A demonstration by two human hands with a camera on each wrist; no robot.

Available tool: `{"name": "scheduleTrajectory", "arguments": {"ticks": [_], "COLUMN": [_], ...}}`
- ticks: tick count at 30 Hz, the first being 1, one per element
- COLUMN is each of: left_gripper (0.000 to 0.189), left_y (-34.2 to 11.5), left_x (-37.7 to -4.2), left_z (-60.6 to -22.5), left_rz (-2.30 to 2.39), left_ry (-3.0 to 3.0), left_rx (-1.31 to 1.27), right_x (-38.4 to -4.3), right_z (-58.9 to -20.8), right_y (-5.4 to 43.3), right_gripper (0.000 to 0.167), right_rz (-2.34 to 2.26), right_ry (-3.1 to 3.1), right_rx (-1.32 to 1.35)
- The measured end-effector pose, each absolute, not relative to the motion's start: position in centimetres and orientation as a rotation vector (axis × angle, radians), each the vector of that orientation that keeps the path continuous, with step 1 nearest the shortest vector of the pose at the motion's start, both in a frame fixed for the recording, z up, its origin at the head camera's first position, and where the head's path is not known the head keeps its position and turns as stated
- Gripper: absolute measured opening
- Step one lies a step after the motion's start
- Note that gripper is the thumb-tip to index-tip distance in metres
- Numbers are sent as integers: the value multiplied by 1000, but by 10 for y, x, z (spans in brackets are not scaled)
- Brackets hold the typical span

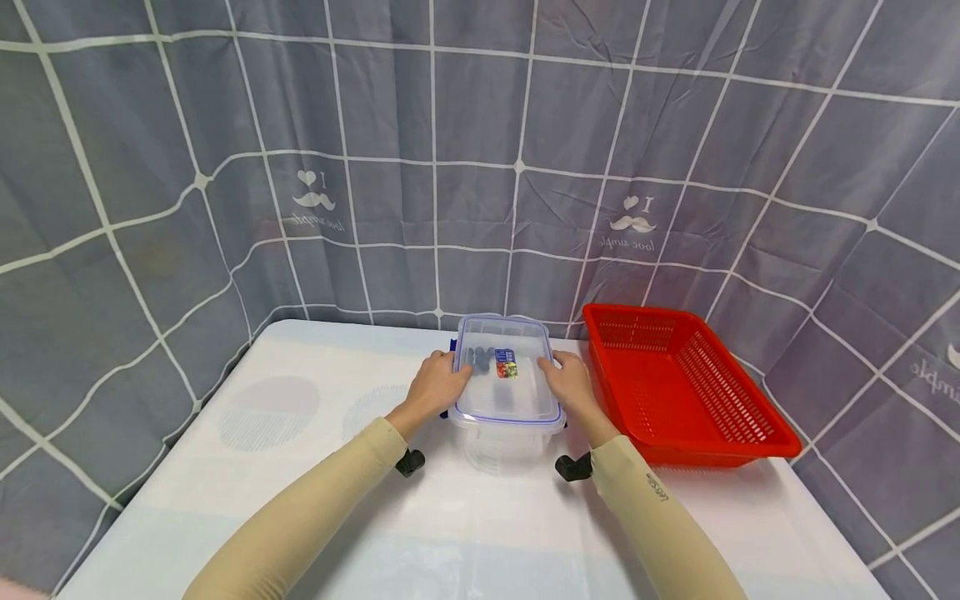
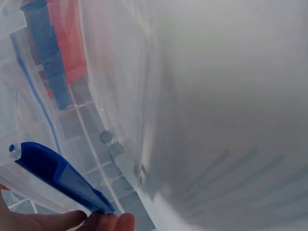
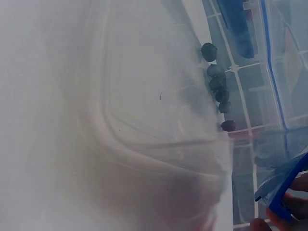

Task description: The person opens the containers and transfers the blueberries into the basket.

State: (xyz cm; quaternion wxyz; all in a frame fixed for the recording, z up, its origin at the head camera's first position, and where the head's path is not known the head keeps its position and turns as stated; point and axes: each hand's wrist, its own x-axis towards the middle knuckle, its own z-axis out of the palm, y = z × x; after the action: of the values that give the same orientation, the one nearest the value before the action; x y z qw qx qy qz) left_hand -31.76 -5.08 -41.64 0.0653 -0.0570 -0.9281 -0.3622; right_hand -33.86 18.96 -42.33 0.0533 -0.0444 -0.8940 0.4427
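A clear plastic food container [image 1: 504, 450] stands on the table, its see-through lid [image 1: 510, 402] on top with a small coloured label. Several dark round berries [image 3: 217, 83] show through its wall. My left hand [image 1: 437, 382] grips the left side, thumb on the lid's edge. In the left wrist view its fingertips [image 2: 102, 222] touch the free end of a blue latch [image 2: 60, 173], which stands out from the wall. On the opposite side, my right hand [image 1: 572, 385] has its thumb over the lid and its fingers at another blue latch [image 3: 283, 190].
To the right of the container stands a red plastic basket [image 1: 652, 383] with slotted walls. A white table [image 1: 315, 492] lies under everything, and a grey checked curtain [image 1: 390, 200] hangs behind it and at both sides.
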Motion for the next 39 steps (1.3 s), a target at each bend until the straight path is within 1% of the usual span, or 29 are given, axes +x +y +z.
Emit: {"name": "scheduleTrajectory", "arguments": {"ticks": [7,18,28,32,34,39], "left_gripper": [51,51,57,61,59,43], "left_y": [-52,-52,-54,-55,-56,-57], "left_x": [-322,-321,-320,-317,-317,-317], "left_z": [-419,-414,-412,-412,-410,-405], "left_rz": [-1146,-1194,-1173,-1135,-1099,-1036], "left_ry": [-2766,-2753,-2681,-2684,-2676,-2653], "left_rx": [-239,-219,-268,-265,-282,-335], "right_x": [-342,-343,-342,-340,-338,-333], "right_z": [-423,-419,-417,-417,-416,-411], "right_y": [188,187,187,187,187,188], "right_gripper": [58,59,58,55,54,55], "right_rz": [1368,1442,1428,1420,1394,1271], "right_ry": [-2643,-2558,-2478,-2466,-2466,-2523], "right_rx": [-100,-74,-31,-44,-43,-36]}}
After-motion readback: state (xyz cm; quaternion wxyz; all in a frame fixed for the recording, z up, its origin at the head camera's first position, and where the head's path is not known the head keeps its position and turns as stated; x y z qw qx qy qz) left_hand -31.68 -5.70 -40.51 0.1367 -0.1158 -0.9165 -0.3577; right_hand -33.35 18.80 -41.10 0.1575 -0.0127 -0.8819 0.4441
